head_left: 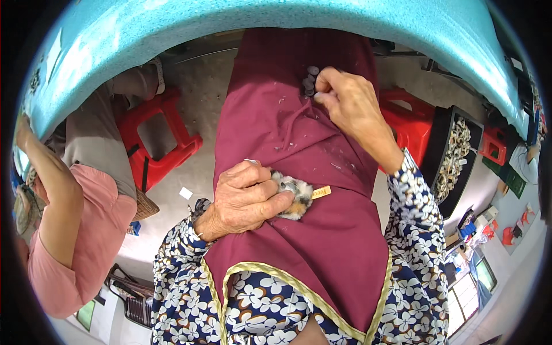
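Observation:
On my lap, my left hand [247, 198] is closed round a small furry plush piece [298, 208] with grey, white and orange patches. A yellow fabric tag [322, 192] sticks out from its right side. Farther up the lap, my right hand [349, 99] has thumb and forefinger drawn together in a pinch. Its fingertips are beside a little cluster of small grey rounded pieces [309, 81] lying on my maroon apron [259, 123]. Whatever the pinch holds is too small to make out.
A turquoise table [172, 29] curves across the far side. Red stools [167, 141] stand left and right. At the right, a dark bin [460, 155] holds many small furry pieces. A co-worker in a pink top [98, 224] sits at my left. Thread scraps dot the apron.

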A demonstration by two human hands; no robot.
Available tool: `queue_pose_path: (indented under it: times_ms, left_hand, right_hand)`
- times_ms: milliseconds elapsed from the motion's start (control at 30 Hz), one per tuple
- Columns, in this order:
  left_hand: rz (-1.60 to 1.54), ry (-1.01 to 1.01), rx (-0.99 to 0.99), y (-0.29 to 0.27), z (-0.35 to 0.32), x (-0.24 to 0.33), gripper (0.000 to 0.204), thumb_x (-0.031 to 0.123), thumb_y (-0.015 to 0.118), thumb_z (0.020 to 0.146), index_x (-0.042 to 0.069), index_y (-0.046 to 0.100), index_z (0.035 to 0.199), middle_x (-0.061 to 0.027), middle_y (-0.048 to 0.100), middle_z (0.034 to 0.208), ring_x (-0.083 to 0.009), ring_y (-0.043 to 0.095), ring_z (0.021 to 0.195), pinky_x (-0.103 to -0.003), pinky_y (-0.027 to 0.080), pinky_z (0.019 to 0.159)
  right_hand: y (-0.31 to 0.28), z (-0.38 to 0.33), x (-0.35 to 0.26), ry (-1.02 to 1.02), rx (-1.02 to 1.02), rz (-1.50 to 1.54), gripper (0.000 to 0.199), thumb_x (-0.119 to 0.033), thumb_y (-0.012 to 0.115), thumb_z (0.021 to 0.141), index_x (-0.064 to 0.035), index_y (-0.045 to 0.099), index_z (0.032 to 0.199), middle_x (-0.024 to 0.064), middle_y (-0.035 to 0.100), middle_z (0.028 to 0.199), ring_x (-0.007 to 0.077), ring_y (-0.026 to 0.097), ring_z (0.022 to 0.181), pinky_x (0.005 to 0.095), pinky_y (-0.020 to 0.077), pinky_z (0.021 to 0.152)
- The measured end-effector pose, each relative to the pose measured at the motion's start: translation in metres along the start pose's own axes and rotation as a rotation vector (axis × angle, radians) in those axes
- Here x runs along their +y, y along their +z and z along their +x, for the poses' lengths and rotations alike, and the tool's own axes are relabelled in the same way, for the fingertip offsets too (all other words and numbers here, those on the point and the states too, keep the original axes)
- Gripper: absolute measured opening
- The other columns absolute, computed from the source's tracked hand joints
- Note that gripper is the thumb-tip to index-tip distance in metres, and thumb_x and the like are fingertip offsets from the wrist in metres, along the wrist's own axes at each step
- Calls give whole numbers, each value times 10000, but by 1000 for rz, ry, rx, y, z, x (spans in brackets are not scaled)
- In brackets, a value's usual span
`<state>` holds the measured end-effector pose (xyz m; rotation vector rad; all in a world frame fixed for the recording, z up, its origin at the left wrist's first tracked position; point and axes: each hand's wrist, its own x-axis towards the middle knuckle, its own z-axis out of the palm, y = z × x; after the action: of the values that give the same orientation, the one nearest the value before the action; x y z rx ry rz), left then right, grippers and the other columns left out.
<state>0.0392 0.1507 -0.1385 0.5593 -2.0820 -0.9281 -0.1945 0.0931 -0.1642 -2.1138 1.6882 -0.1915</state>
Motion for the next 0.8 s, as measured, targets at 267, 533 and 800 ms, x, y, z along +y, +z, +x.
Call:
queue_pose_path:
  times_ms: [267,533,800]
  left_hand:
    - [97,-19,18,3,-2,2,302,112,711,534,120,647,828,4,520,688,-160,522,660,-284,450,550]
    - [24,-112,107,5,-12,6,303,68,675,515,89,691,816,-4,550,723,-182,530,657,-313,479,602]
    - [26,-123,121,5,-10,5,294,53,666,521,75,689,814,-16,569,741,-190,536,659,-312,477,600]
  right_hand:
    - [-7,-50,-69,311,-419,1471,405,86,617,771,10,525,1158,12,575,841,49,558,773,181,474,707]
    - [-7,-60,-66,247,-421,1522,428,91,599,779,39,490,1190,32,554,871,68,554,829,202,476,763]
    - [-3,-62,-65,237,-402,1547,403,67,608,793,38,496,1179,34,561,893,85,565,865,219,481,804]
